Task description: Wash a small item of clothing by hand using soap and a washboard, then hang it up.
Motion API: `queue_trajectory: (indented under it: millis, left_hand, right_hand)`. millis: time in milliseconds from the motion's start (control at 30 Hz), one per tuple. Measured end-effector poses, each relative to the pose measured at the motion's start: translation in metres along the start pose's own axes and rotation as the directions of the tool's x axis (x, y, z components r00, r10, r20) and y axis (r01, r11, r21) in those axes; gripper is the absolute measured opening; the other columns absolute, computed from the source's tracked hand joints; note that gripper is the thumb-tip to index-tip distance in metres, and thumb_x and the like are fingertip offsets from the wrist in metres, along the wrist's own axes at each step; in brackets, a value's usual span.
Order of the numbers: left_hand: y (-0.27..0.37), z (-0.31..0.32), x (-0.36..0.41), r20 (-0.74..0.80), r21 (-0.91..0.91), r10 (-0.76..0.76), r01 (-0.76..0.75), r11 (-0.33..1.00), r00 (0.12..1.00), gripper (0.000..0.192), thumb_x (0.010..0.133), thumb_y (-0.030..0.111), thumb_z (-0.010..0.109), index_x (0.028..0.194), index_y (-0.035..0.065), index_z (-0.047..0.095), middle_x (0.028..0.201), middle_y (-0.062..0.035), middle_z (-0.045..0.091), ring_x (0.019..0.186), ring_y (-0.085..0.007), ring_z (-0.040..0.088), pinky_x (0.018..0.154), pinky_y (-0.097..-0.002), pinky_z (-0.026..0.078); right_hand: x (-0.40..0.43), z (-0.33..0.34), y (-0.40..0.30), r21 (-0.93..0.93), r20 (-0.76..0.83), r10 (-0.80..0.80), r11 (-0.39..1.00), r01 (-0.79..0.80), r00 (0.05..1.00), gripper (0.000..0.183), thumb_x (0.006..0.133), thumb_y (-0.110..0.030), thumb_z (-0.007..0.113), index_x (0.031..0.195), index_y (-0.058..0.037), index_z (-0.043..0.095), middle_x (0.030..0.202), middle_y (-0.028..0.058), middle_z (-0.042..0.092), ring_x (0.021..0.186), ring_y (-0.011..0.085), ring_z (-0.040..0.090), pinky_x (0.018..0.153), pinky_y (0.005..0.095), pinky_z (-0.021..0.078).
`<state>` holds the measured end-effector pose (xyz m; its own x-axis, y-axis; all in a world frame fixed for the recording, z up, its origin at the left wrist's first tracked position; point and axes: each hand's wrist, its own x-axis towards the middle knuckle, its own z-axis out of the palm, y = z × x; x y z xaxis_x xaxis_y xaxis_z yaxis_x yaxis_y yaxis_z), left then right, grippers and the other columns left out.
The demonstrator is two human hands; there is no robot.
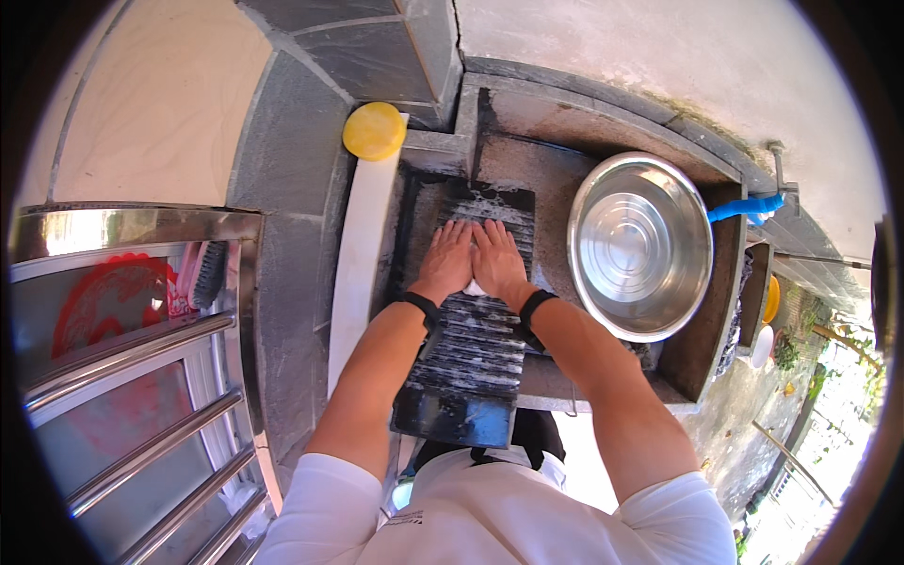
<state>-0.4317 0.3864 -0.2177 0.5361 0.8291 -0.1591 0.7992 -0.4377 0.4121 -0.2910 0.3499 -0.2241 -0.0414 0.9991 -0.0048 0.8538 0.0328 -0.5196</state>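
A dark ridged washboard (466,353) slopes across the sink in front of me, wet and streaked with white suds. My left hand (447,260) and my right hand (498,258) lie side by side on it, palms down, fingers stretched forward and thumbs touching. A small piece of white material (474,288) peeks out between the heels of my hands; the rest of it is hidden under them. Both hands press on it, fingers straight rather than curled. Each wrist wears a black band.
A large steel basin (639,247) stands in the stone sink (717,296) at the right, beside a blue hose (745,207). A yellow round lid-like object (374,131) rests on the white ledge (360,247). A brush (209,274) sits behind metal bars (134,353) at left.
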Motion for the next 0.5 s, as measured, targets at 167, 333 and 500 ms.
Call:
queue_trajectory:
  millis: [167, 333, 500]
  left_hand:
    - [0.017, -0.017, -0.041, 0.141, -0.408, 0.229, -0.154, 0.900, 0.963, 0.042, 0.093, 0.010, 0.053, 0.133, -0.0021, 0.050, 0.141, -0.0239, 0.047, 0.133, -0.0422, 0.042, 0.114, -0.0501, 0.032]
    - [0.055, -0.044, -0.120, 0.117, -0.293, 0.288, -0.244, 0.925, 0.951, 0.046, 0.089, 0.008, 0.058, 0.132, -0.0050, 0.046, 0.132, -0.0266, 0.049, 0.126, -0.0439, 0.046, 0.109, -0.0499, 0.036]
    - [0.032, 0.001, -0.012, -0.086, -0.049, 0.231, -0.236, 0.970, 0.969, 0.046, 0.092, 0.009, 0.051, 0.135, -0.0063, 0.044, 0.140, -0.0284, 0.045, 0.130, -0.0456, 0.042, 0.112, -0.0493, 0.034]
  right_hand:
    - [-0.055, -0.004, 0.017, 0.136, 0.244, -0.194, 0.977, 0.165, 0.950, 0.043, 0.098, -0.025, 0.046, 0.133, -0.0011, 0.048, 0.143, 0.0219, 0.045, 0.135, 0.0430, 0.040, 0.112, 0.0591, 0.0301]
    - [-0.127, -0.053, -0.007, 0.239, 0.254, -0.241, 0.954, 0.181, 0.937, 0.046, 0.099, -0.023, 0.050, 0.139, 0.0000, 0.045, 0.143, 0.0217, 0.046, 0.138, 0.0396, 0.038, 0.115, 0.0563, 0.0267]
    - [-0.036, -0.008, 0.023, -0.029, 0.039, -0.005, 1.000, 0.006, 0.999, 0.043, 0.097, -0.021, 0.046, 0.136, -0.0022, 0.045, 0.139, 0.0203, 0.048, 0.134, 0.0394, 0.042, 0.113, 0.0533, 0.0310]
